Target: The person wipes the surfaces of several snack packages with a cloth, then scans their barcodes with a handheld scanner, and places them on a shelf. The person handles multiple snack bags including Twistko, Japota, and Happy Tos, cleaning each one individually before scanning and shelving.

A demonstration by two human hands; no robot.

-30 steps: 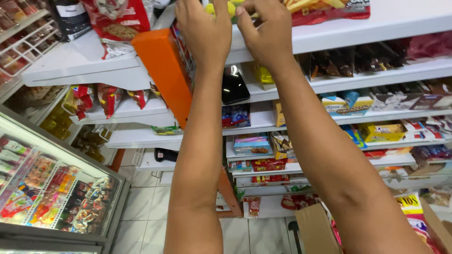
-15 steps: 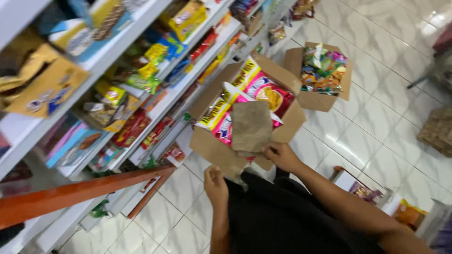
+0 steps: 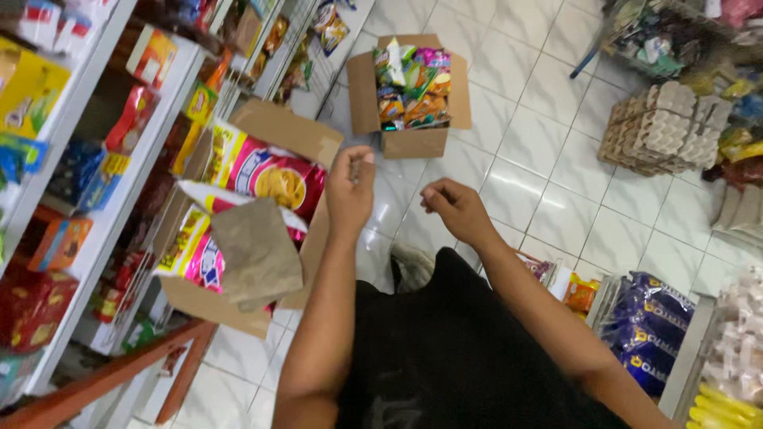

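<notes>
Both hands have come up off the brown flap of the nearer cardboard box (image 3: 208, 306) since half a second ago, and the view has swung so that more of the white tiled floor (image 3: 548, 159) shows. Now the left hand (image 3: 350, 191) hangs in the air just beside the right edge of that box, fingers curled loosely together with the thumb against them, and nothing visible in the grip. Close by it, the right hand (image 3: 455, 208) is also raised and empty, fingers bent inward in a loose curl; the two hands are apart, with a gap of floor showing between them. Large snack bags (image 3: 266, 176) in pink, yellow and white fill the nearer box, and a loose piece of brown cardboard (image 3: 256, 253) lies across them. That box stands on the floor against the foot of the white shelves (image 3: 119, 199), which carry small coloured packets. Farther off on the tiles stands a second open carton (image 3: 409, 87) packed with smaller mixed packets. Stacked grey egg trays (image 3: 664, 127) sit well apart at the right, and dark blue bags (image 3: 648, 338) lie near the right arm. An orange-red bar (image 3: 111, 377) crosses the lower left corner.
</notes>
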